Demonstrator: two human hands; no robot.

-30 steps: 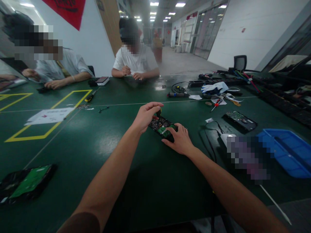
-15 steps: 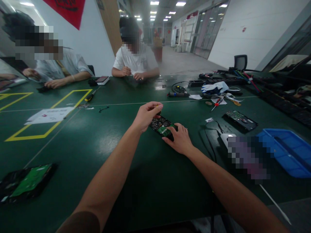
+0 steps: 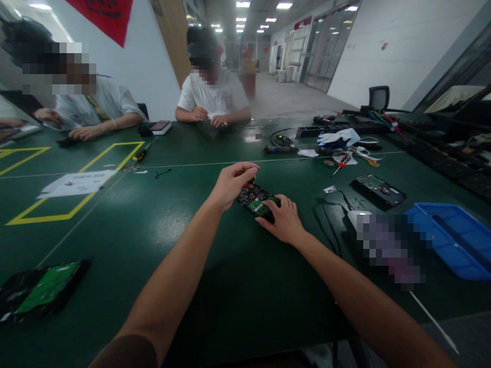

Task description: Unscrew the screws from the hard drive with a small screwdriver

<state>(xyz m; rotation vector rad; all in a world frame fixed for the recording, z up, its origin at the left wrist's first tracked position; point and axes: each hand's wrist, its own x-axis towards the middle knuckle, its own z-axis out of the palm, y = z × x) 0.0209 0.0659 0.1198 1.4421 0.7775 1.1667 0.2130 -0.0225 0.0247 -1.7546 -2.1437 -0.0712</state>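
A black electronic device (image 3: 253, 195) with green circuit boards lies on the green table, tilted across my view. My right hand (image 3: 286, 221) grips its near right end, thumb at the near side and fingers over the board. Above the far left end, my left hand (image 3: 235, 185) pinches a small yellow and black tool, which looks like a screwdriver (image 3: 252, 180). Its lower part is hidden behind my fingers and I cannot tell whether its tip touches the device.
A similar opened device (image 3: 48, 289) lies at the near left, another (image 3: 378, 190) at the right. Farther right are a blue tray (image 3: 456, 237), a cabled white object (image 3: 356, 217), a red screwdriver (image 3: 342, 164) and gloves (image 3: 337, 138). Two people sit across the table (image 3: 184, 286).
My left fingers have shifted slightly around the tool, and more of its yellow part shows. The device and my right hand stay in place.
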